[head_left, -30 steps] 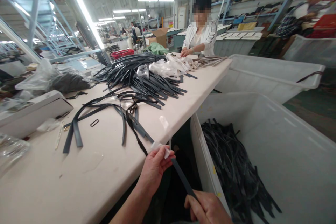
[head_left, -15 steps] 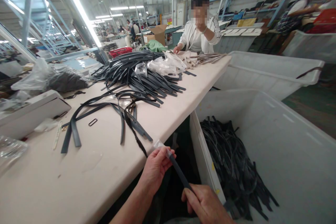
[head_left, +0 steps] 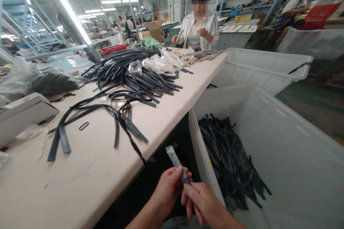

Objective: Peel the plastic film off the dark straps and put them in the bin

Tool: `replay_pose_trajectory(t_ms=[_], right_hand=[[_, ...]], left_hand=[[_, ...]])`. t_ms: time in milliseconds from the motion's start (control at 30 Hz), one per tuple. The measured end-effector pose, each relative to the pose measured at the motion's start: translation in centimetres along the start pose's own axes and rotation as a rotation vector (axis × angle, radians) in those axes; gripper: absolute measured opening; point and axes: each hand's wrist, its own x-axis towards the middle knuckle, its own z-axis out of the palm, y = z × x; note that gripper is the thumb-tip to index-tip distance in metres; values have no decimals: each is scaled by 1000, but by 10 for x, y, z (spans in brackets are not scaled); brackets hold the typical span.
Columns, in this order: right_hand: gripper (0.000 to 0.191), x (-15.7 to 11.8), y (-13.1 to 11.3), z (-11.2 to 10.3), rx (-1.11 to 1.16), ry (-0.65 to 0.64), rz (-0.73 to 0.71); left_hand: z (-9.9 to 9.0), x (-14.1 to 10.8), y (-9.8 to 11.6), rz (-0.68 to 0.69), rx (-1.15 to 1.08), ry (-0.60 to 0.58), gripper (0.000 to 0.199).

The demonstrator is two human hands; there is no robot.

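A dark strap (head_left: 185, 176) with a translucent plastic sleeve (head_left: 173, 155) over its far end is held between my hands, just off the table edge. My left hand (head_left: 170, 186) pinches the sleeved part between thumb and fingers. Close beside it, my right hand (head_left: 197, 198) grips the strap lower down. The strap's rear part is hidden by my right hand. On the pale table (head_left: 107, 171) lie a large pile of dark straps (head_left: 129, 68), a few loose straps (head_left: 64, 139) and a black rectangular ring (head_left: 84, 126).
A white bin (head_left: 290, 150) with dark straps (head_left: 231, 161) stands to the right of the table, another bin (head_left: 266, 66) behind it. A person (head_left: 199, 30) in a white jacket is at the far end. A white box (head_left: 27, 112) sits at the left.
My hands have come closer together along the strap, and the sleeve now covers more of its visible length. The person opposite has lowered a hand from the face. The view has shifted slightly.
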Motion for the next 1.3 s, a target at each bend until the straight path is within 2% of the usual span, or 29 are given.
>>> replay_pose_trajectory(t_ms=[100,167,233,300,367,433,533,633,700,767,833,900,967,1067,1133,1200,1300], right_hand=[[51,-18,-3,-12,-201,95,-35],[45,-36,-4,-25,-400,189,-36],[47,-47,-6,-36,-556,252,-32],[47,-41,-8,-37,-650,241,-14],[46,-20,-12,-27,-740,230,16],[46,3,-16,-15,-824,225,39],[47,9,-23,-13,-822,202,-11],[46,-13,-28,-32,-775,222,-90],[43,-19,-30,-38,-832,249,-95],[40,-8,-30,-31,-956,251,-74],[39,14,-27,-13,-1084,219,-43],[39,30,-25,0,-1114,172,-37],[39,29,-26,-2,-1030,136,-57],[43,4,-33,-28,-911,145,-75],[43,-8,-36,-42,-908,149,-56],[39,-5,-37,-40,-941,125,-39],[37,20,-32,-12,-1028,95,-23]], left_hand=[[-5,1,-16,-50,-64,73,27],[-9,0,-17,-70,-107,179,22],[-10,-1,-16,-98,-143,261,18],[-10,-4,-19,-155,-183,245,17],[-9,-5,-25,-205,-217,166,14],[-10,-5,-31,-209,-231,140,13],[-20,0,-28,-150,-254,225,14],[-35,3,-19,-118,-295,313,16],[-40,1,-16,-140,-315,339,16],[-39,-3,-19,-175,-333,298,15],[-36,-7,-24,-197,-345,242,13],[-34,-8,-27,-192,-353,227,12],[-37,-6,-25,-165,-362,261,13],[-44,-3,-20,-131,-381,313,13],[-44,-4,-20,-146,-396,308,14],[-39,-6,-24,-176,-410,254,15],[-30,-8,-30,-198,-423,211,13]])
